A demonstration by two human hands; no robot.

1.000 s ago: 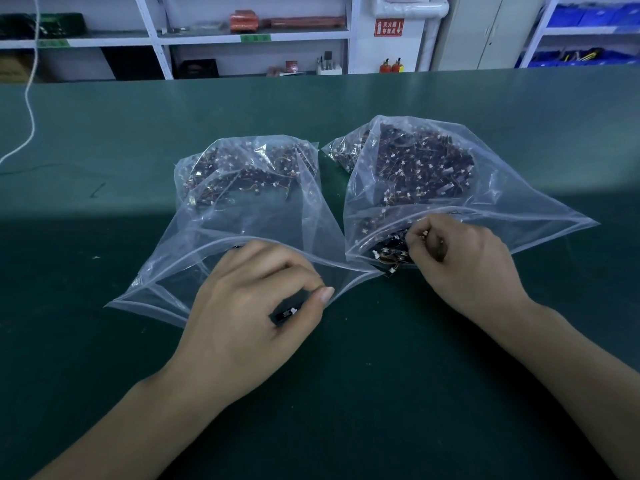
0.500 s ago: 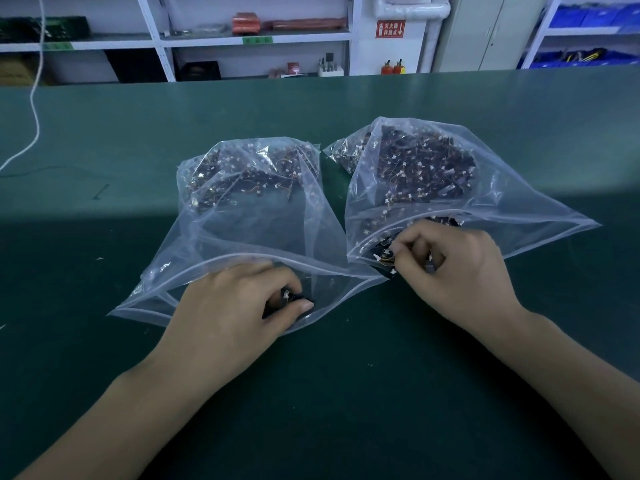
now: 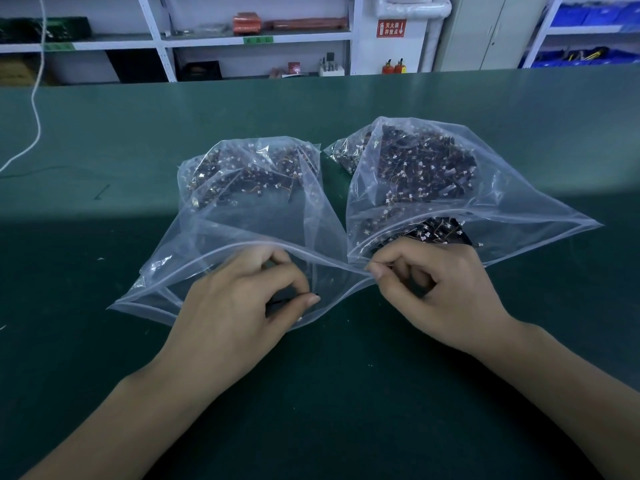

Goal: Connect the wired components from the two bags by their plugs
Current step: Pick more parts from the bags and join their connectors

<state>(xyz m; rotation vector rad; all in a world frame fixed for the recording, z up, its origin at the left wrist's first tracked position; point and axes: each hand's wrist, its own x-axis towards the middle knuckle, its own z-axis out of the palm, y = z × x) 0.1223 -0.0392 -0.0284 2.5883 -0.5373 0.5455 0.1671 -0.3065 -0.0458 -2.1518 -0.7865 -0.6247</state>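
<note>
fingers curled, both hands [image 3: 346,296] pinching sm. parts.

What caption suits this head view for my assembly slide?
Both hands, left hand and right hand, pick small parts at two open component bags.

Green bench mat [image 3: 346,410] carries two clear bags: left bag [image 3: 249,230] touching right bag [image 3: 502,202]; white cable [image 3: 34,109] far left of left bag.
</note>
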